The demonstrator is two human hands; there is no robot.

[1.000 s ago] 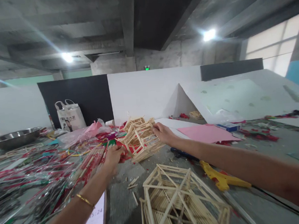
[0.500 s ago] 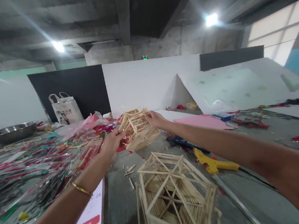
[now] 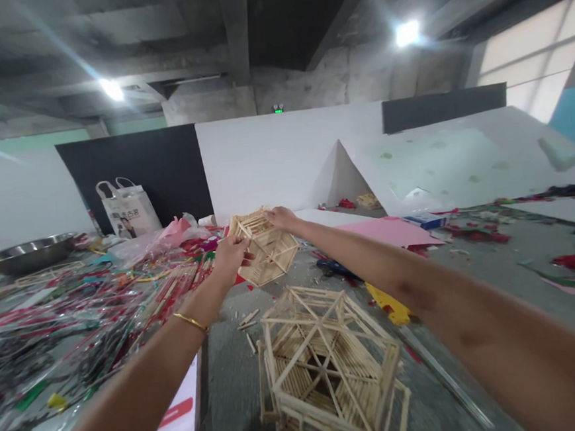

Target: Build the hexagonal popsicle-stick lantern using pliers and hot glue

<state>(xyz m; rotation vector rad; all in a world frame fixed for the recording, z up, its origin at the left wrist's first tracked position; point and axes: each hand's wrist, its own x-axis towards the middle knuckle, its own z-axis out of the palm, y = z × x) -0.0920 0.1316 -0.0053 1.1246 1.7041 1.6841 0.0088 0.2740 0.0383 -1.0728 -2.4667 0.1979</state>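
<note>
The smaller stick frame (image 3: 271, 260) is tilted just beyond the larger stick frame (image 3: 324, 365), held between both hands. The left hand (image 3: 233, 254) pinches its left side, fingers curled nearly closed; the right hand (image 3: 280, 217) grips its upper edge, fingers bent. Right of the larger frame lies a yellow glue gun (image 3: 388, 304).

From my feed, the smaller stick frame (image 3: 272, 255) has tipped, its spoked face now turned towards 6 o'clock; my right hand (image 3: 282, 218) has shifted from its 2 o'clock edge to about 1; my left hand (image 3: 231, 255) now overlaps its 9 o'clock side; my right forearm (image 3: 412, 279) now hides the yellow tool's (image 3: 388, 304) handle.
</note>
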